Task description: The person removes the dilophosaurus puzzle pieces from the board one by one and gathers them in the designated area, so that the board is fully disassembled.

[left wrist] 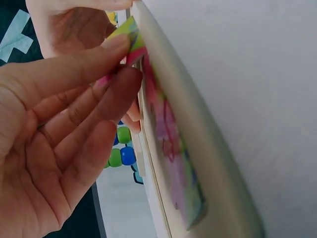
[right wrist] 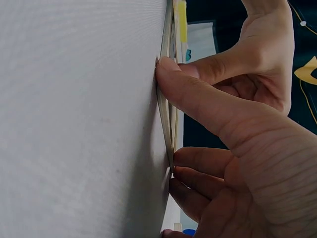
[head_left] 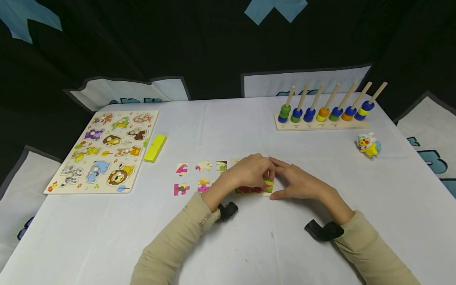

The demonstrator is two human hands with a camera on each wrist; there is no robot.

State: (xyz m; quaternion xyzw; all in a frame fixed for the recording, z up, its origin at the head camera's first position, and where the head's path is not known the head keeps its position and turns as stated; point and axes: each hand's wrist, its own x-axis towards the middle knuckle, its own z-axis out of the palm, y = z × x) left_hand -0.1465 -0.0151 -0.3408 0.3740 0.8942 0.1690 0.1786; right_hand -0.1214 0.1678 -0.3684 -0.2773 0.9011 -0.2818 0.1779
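A small wooden puzzle board (head_left: pixel 254 194) lies on the white table in front of the person, with pink and green pieces set inside its raised rim. Above its right part, the left hand (head_left: pixel 251 172) pinches a green and pink jigsaw piece (left wrist: pixel 132 37) between thumb and fingertips, close over the board. The right hand (head_left: pixel 299 182) holds the board's right side, its thumb (right wrist: pixel 171 74) at the near corner and other fingers along the edge. Left of the board lie several loose jigsaw pieces (head_left: pixel 182 189) in two rows, partly hidden by the left forearm.
An animal peg puzzle (head_left: pixel 107 152) lies at the left with a yellow block (head_left: pixel 155 148) beside it. At the back right stands a wooden bead rack (head_left: pixel 322 126) with several pegs. A small yellow and white toy figure (head_left: pixel 369 145) sits in front of it.
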